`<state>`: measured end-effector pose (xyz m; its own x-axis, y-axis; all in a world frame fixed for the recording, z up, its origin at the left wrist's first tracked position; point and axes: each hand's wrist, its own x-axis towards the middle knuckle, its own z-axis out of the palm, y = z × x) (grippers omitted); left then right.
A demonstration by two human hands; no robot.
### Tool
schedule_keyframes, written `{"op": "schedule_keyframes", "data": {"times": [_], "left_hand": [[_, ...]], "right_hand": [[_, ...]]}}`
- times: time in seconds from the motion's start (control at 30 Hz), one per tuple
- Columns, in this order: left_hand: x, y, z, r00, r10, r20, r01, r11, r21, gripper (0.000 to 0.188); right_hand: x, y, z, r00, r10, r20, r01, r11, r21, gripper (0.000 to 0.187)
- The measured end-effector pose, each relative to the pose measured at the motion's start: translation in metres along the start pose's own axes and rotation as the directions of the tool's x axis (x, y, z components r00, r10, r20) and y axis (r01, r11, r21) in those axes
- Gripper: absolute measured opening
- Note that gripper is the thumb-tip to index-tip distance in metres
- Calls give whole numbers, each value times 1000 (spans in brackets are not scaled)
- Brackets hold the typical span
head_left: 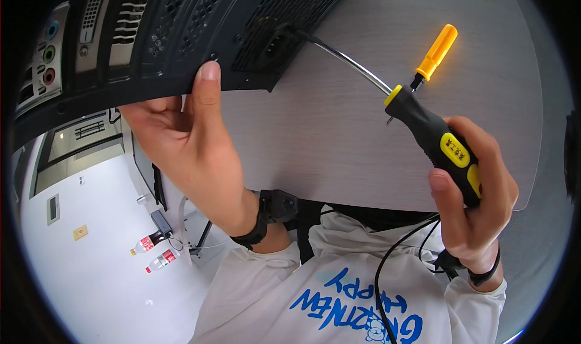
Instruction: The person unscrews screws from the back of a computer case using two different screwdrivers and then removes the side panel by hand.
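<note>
A black desktop computer case (181, 47) fills the upper left, with its rear panel facing me. My left hand (193, 135) grips its lower edge, the thumb on the panel and the fingers partly hidden behind it. In my right hand (478, 192) is a black and yellow screwdriver (426, 123), its handle held between thumb and fingers. The metal shaft slants up and left to the case, and its dark end is beside the power socket (275, 46). Whether the tip sits in a screw I cannot tell. Small screws (213, 57) dot the panel.
On the grey tabletop (339, 144) lies a second screwdriver (439, 52) with an orange-yellow handle, partly behind the held one. Black cables (387, 253) hang over my white shirt. Two bottles (160, 260) and a dark box (161, 221) are off to the lower left.
</note>
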<state>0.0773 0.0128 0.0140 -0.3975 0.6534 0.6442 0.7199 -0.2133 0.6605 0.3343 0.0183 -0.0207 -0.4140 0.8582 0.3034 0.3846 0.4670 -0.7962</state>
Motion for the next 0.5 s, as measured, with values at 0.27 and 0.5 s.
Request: {"op": "schedule_keyframes", "data": {"times": [0.27, 0.5], "left_hand": [[-1, 0, 1, 1000, -12, -18, 13, 999, 36, 31], [-2, 0, -1, 1000, 2, -24, 1, 996, 95, 32]], "right_hand": [[7, -11, -1, 833, 518, 193, -545, 707, 451, 48], [12, -11, 3, 602, 622, 500, -661, 38, 749, 53]]}}
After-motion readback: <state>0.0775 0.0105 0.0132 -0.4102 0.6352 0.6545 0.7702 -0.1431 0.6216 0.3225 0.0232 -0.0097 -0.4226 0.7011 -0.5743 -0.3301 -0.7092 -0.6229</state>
